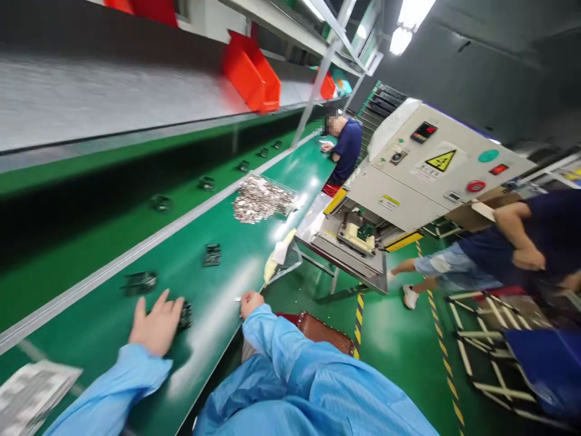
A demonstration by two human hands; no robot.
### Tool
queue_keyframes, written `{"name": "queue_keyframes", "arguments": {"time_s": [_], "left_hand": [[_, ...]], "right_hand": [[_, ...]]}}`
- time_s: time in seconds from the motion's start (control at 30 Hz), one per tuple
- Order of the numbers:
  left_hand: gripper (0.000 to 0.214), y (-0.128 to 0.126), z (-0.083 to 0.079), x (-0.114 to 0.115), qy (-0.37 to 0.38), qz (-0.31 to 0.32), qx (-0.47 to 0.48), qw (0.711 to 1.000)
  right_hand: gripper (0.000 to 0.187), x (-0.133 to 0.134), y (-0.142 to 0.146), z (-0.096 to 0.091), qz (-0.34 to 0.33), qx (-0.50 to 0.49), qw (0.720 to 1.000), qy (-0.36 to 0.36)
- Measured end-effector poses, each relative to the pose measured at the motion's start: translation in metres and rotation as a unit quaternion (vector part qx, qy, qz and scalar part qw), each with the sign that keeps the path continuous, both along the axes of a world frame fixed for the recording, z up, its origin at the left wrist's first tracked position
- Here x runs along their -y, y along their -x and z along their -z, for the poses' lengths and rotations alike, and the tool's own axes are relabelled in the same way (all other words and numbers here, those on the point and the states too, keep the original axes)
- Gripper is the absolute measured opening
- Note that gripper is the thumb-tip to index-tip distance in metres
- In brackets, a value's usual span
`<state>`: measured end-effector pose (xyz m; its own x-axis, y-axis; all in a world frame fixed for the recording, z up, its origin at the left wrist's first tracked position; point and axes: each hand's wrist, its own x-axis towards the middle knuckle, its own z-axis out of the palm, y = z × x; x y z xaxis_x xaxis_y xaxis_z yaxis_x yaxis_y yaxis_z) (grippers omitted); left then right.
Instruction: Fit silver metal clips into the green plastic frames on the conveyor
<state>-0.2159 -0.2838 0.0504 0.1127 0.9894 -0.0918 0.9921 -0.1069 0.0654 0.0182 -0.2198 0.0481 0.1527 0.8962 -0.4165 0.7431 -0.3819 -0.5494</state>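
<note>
My left hand (157, 324) is over the green work surface (240, 245), palm down with its fingers spread. A small dark circuit board (185, 316) lies right against its fingers, partly hidden by them. Just beyond the fingertips is a second circuit board (140, 283), blurred. A third circuit board (212, 255) lies farther up the surface. My right hand (251, 303) is closed at the near edge of the surface, pinching a small white piece (237, 298) whose kind I cannot make out.
A heap of small silvery parts (261, 201) lies farther along. Beyond the metal rail, several boards sit on a green strip (181, 197). Red bins (254, 75) stand on the shelf above. A machine (436, 163) is at right. One person (347, 148) works ahead, another (540, 236) at right.
</note>
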Motion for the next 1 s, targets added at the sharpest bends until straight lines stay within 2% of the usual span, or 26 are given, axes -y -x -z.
{"name": "queue_keyframes", "arguments": {"time_s": [0.07,0.13,0.17,0.23,0.33,0.43,0.53,0.63,0.73,0.8,0.9,1.0], "left_hand": [[0.048,0.001,0.012,-0.018,0.026,0.018,0.021,0.999],[0.046,-0.008,0.013,-0.030,0.045,0.014,0.095,0.994],[0.047,-0.017,0.008,-0.035,0.048,0.002,0.145,0.988],[0.051,-0.044,-0.014,-0.044,0.028,-0.024,0.255,0.966],[0.053,-0.091,-0.056,-0.059,-0.003,-0.047,0.389,0.920],[0.072,-0.122,-0.087,-0.071,0.003,-0.122,0.469,0.875],[0.082,-0.136,-0.099,-0.073,-0.018,-0.179,0.541,0.822],[0.077,-0.145,-0.100,-0.068,0.016,-0.161,0.655,0.739],[0.083,-0.155,-0.097,-0.068,0.088,-0.170,0.757,0.625],[0.086,-0.160,-0.097,-0.072,0.102,-0.207,0.787,0.573],[0.079,-0.163,-0.101,-0.085,0.094,-0.240,0.802,0.539],[0.073,-0.167,-0.113,-0.099,0.085,-0.226,0.801,0.548]], "right_hand": [[0.024,-0.012,-0.014,-0.001,0.039,-0.074,0.996,0.032],[0.029,-0.027,-0.026,-0.006,0.076,-0.152,0.984,0.048],[0.031,-0.034,-0.030,-0.010,0.093,-0.189,0.976,0.047],[0.030,-0.048,-0.034,-0.023,0.121,-0.263,0.956,0.034],[0.025,-0.058,-0.028,-0.045,0.144,-0.362,0.921,-0.004],[0.031,-0.055,-0.019,-0.066,0.166,-0.425,0.889,-0.045],[0.040,-0.048,-0.018,-0.086,0.188,-0.459,0.864,-0.084],[0.042,-0.047,-0.020,-0.100,0.187,-0.483,0.849,-0.109],[0.039,-0.053,-0.021,-0.104,0.164,-0.486,0.848,-0.135],[0.036,-0.059,-0.023,-0.104,0.129,-0.480,0.856,-0.139],[0.033,-0.074,-0.039,-0.109,0.088,-0.476,0.864,-0.135],[0.026,-0.092,-0.071,-0.126,0.049,-0.432,0.885,-0.166]]}}
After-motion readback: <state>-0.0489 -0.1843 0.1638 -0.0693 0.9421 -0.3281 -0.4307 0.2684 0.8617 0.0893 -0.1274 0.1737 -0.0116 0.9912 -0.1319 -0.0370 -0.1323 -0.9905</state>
